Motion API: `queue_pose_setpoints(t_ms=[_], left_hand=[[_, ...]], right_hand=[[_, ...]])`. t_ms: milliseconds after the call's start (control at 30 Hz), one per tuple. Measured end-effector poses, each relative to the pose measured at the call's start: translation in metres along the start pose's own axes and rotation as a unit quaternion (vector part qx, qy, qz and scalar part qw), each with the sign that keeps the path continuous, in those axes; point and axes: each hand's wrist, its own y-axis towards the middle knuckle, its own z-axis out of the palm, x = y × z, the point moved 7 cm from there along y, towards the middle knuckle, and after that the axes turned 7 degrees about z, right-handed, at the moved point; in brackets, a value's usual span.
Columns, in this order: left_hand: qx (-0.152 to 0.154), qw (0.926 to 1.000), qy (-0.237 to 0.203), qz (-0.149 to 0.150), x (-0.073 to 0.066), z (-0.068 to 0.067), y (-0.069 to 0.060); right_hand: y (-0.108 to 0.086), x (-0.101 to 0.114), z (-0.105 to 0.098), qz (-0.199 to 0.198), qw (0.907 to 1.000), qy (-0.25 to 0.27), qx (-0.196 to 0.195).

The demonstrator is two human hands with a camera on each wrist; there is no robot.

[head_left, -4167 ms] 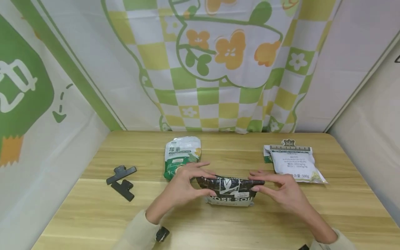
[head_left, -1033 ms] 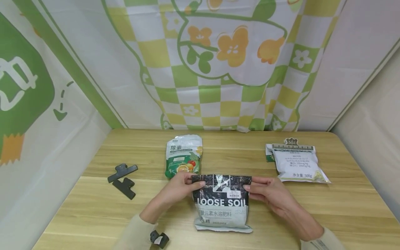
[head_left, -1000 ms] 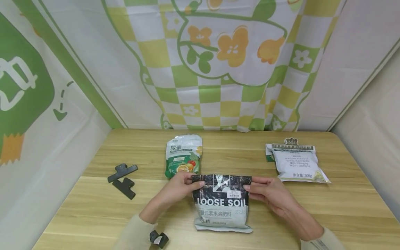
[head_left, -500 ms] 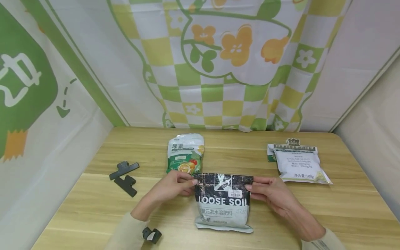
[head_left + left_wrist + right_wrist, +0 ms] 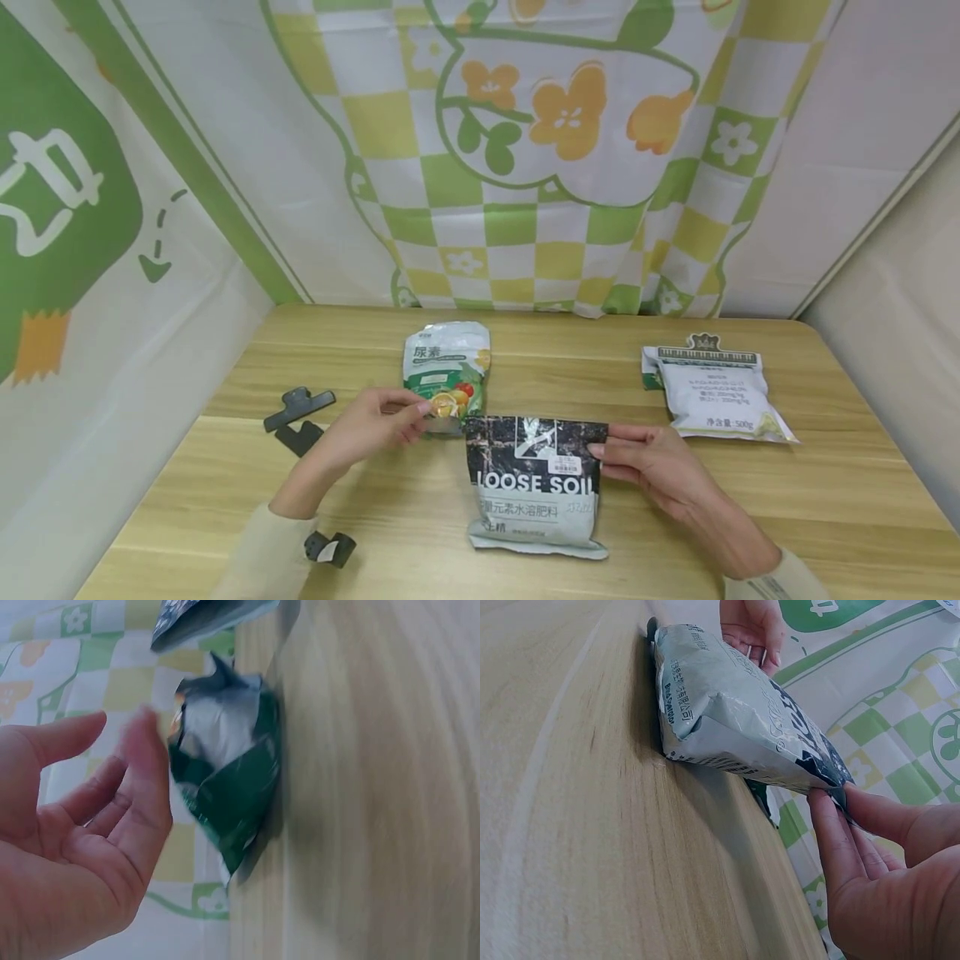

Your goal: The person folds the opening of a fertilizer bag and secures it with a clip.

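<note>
A black and white bag printed LOOSE SOIL (image 5: 534,500) stands at the front middle of the table in the head view, its top edge raised. My right hand (image 5: 660,467) pinches its upper right corner; the right wrist view shows thumb and fingers on that dark corner (image 5: 832,791). My left hand (image 5: 367,433) is apart from the bag, holding nothing, with relaxed, slightly bent fingers. It hovers in front of a green and white pouch (image 5: 442,367) with fruit pictures. Two black clips (image 5: 300,404) lie left of it, one partly hidden by the left hand.
A white bag (image 5: 716,400) marked 500g lies at the back right, its top held by a clip with a piano-key pattern (image 5: 705,356). The wooden table (image 5: 420,533) meets patterned cloth (image 5: 555,250) at the back. Pale side walls rise left and right.
The folded bag top was unrolled and the bag now shows its full front. My left hand has let go of its upper left corner and moved left. The right hand keeps its grip.
</note>
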Motion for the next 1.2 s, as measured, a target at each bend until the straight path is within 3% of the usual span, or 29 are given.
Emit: queue_pose_setpoints(t_ms=[267,633,1000,1100,1200], left_hand=[[-0.041,0.9983,0.041,0.008,-0.006,-0.038,-0.008],[-0.133,0.9862,0.095,0.026,0.008,-0.115,-0.009],[-0.147,0.9803,0.125,0.042,0.03,-0.138,-0.004],[-0.152,0.9734,0.166,0.043,0.042,-0.147,-0.004],[-0.159,0.9614,0.223,0.032,0.057,-0.155,-0.006]], right_hand=[[0.0,0.0,0.0,-0.004,0.9999,0.003,0.01],[0.001,0.0,-0.001,-0.001,1.0,0.003,0.0],[0.0,0.002,-0.002,-0.003,0.9999,0.01,-0.002],[0.0,0.003,-0.002,-0.006,0.9999,0.009,0.001],[-0.001,0.003,-0.001,-0.007,0.9999,0.009,0.005]])
